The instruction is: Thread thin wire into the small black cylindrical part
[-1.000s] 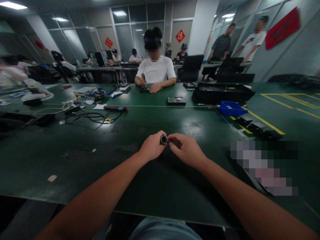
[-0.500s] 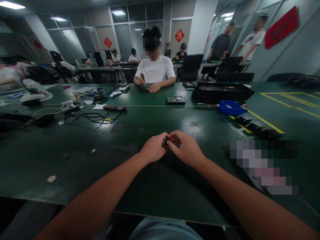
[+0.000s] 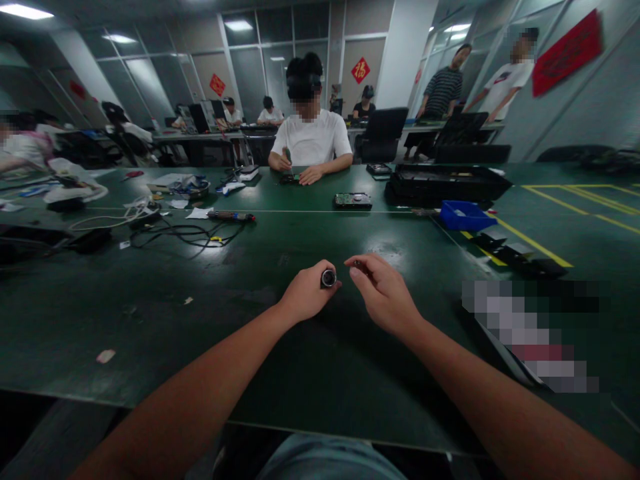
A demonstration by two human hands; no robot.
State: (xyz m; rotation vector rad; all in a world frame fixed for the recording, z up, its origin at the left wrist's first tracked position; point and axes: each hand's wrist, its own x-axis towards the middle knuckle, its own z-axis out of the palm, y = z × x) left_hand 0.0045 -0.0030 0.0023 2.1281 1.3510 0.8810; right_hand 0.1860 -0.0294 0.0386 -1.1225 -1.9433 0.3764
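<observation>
My left hand (image 3: 307, 292) is wrapped around a black cylinder (image 3: 329, 279). Its round end, with a pale metallic ring and a dark hollow inside, faces up toward me; the rest of it is hidden in my fist. Just to the right, apart from the cylinder, my right hand (image 3: 383, 290) has its thumb and fingers drawn together. A small dark bit shows between those fingertips, too small to name. Both hands are over the green table (image 3: 280, 373), near its front edge.
A circuit-board hard drive (image 3: 353, 200) lies ahead. Beyond it a person in a white shirt (image 3: 313, 137) works with a screwdriver. At right are a blue tray (image 3: 465, 215), a long black housing (image 3: 445, 183) and a blurred-out flat item (image 3: 530, 337). Cables (image 3: 185, 233) and a pen-like tool (image 3: 231, 216) lie left.
My right hand has drawn away from the cylinder to the right, opening a gap between the hands. The cylinder's end is now uncovered. My left hand keeps its hold.
</observation>
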